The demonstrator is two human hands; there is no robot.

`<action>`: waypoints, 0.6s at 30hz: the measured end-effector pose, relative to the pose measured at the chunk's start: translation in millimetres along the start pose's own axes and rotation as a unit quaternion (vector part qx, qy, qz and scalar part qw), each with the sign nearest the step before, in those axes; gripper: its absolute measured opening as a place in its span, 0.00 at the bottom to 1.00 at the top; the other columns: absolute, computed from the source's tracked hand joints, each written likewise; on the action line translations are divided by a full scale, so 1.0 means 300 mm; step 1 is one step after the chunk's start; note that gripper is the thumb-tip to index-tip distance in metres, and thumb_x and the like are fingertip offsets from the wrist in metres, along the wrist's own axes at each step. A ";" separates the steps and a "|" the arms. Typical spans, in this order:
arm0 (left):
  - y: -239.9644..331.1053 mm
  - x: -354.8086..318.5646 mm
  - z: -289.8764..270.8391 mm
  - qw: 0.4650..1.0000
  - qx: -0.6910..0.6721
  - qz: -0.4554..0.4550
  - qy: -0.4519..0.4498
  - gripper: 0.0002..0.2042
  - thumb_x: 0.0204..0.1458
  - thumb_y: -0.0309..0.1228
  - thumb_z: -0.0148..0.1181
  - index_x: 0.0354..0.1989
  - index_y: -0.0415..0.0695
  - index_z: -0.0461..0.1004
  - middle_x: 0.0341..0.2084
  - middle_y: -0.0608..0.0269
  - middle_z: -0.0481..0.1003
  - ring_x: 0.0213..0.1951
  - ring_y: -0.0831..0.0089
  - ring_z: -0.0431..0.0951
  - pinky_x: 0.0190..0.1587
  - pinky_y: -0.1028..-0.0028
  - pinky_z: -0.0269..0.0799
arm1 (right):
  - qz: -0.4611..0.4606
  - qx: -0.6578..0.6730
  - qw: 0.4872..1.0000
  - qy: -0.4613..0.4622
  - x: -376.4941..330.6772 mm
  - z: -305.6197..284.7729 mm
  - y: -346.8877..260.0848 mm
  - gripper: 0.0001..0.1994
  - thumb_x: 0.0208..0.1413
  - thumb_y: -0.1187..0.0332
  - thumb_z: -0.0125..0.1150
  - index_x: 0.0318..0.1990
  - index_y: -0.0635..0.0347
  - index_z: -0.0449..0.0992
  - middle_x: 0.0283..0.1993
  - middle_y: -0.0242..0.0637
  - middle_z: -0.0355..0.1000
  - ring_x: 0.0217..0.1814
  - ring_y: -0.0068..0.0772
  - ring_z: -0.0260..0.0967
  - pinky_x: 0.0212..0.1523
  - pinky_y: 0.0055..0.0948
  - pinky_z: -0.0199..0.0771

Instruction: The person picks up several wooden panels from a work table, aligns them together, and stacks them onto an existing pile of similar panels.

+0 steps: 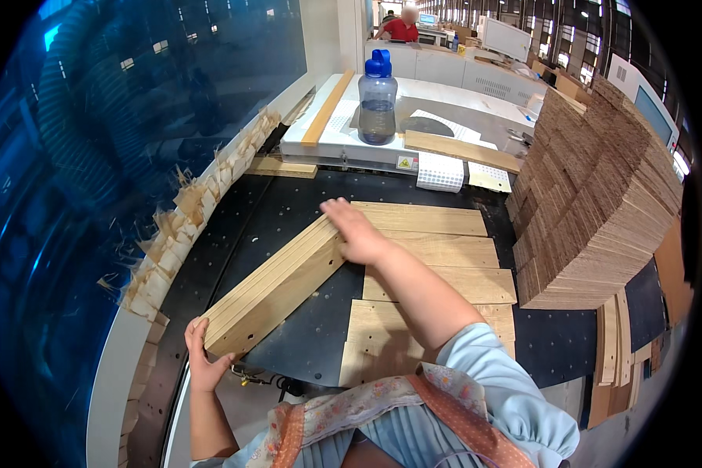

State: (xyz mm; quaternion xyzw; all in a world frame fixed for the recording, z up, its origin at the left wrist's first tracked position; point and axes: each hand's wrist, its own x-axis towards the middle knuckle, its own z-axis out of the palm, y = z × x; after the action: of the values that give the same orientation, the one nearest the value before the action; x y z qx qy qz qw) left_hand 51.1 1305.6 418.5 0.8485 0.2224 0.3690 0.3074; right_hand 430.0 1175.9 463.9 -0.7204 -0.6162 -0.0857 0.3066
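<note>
A stack of narrow, light wooden boards [285,288] stands on edge, slanting across the black, hole-dotted table [296,347]. My left hand [204,359] is closed round its near end, the thumb on the right side and the fingers on the left. At the far end, my right hand [355,234] is against the stack, its fingers over the end and the thumb side hidden. Small dark holes show in the stack's side. Under and beside my right forearm, several flat boards [441,251] lie in a row.
A tall stack of brown panels [585,210] rises on the right. A blue-lidded water bottle [377,101] stands on the white machine ledge [320,144] behind. Frayed strips [183,226] line the blue window [171,70] on the left. A person in red [402,30] is far off.
</note>
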 end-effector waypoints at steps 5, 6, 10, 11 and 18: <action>0.038 -0.063 0.073 0.996 0.051 0.013 0.072 0.29 0.30 0.23 0.66 0.47 0.42 0.65 0.47 0.51 0.58 0.49 0.57 0.61 0.52 0.64 0.58 | -0.072 -0.117 0.976 -0.168 -0.046 0.057 -0.238 0.32 0.43 0.76 0.51 0.61 0.49 0.56 0.65 0.39 0.49 0.69 0.42 0.42 0.61 0.59 0.43; 0.042 -0.087 0.093 0.994 0.049 0.028 0.099 0.29 0.29 0.24 0.67 0.46 0.43 0.66 0.46 0.50 0.58 0.49 0.56 0.61 0.51 0.63 0.58 | -0.076 -0.117 0.977 -0.160 -0.051 0.058 -0.250 0.32 0.44 0.75 0.51 0.61 0.48 0.56 0.65 0.39 0.50 0.69 0.41 0.43 0.61 0.60 0.43; 0.128 -0.214 0.150 0.985 0.106 0.034 0.130 0.29 0.29 0.26 0.68 0.46 0.44 0.66 0.45 0.49 0.57 0.47 0.53 0.61 0.49 0.60 0.59 | -0.142 -0.124 0.969 -0.161 -0.025 0.073 -0.272 0.29 0.46 0.73 0.50 0.60 0.49 0.56 0.64 0.39 0.51 0.68 0.41 0.44 0.61 0.59 0.43; 0.148 -0.236 0.165 0.986 0.103 0.006 0.127 0.29 0.31 0.28 0.68 0.47 0.44 0.65 0.44 0.47 0.58 0.46 0.52 0.62 0.48 0.58 0.60 | -0.156 -0.130 0.967 -0.153 -0.023 0.103 -0.280 0.29 0.48 0.71 0.50 0.60 0.50 0.56 0.64 0.40 0.51 0.68 0.41 0.44 0.61 0.58 0.44; 0.183 -0.219 0.178 0.992 0.081 0.090 0.043 0.32 0.32 0.33 0.66 0.51 0.45 0.62 0.51 0.41 0.55 0.49 0.47 0.63 0.50 0.58 0.62 | -0.152 -0.062 0.979 -0.123 -0.112 0.115 -0.292 0.30 0.45 0.76 0.48 0.60 0.53 0.56 0.64 0.44 0.50 0.67 0.47 0.44 0.59 0.52 0.51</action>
State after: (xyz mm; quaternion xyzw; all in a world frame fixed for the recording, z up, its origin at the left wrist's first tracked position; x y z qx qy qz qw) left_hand 58.6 1207.9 395.3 0.8706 0.1871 0.4118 0.1937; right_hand 331.3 1171.5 448.9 -0.6408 -0.7452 -0.0806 0.1664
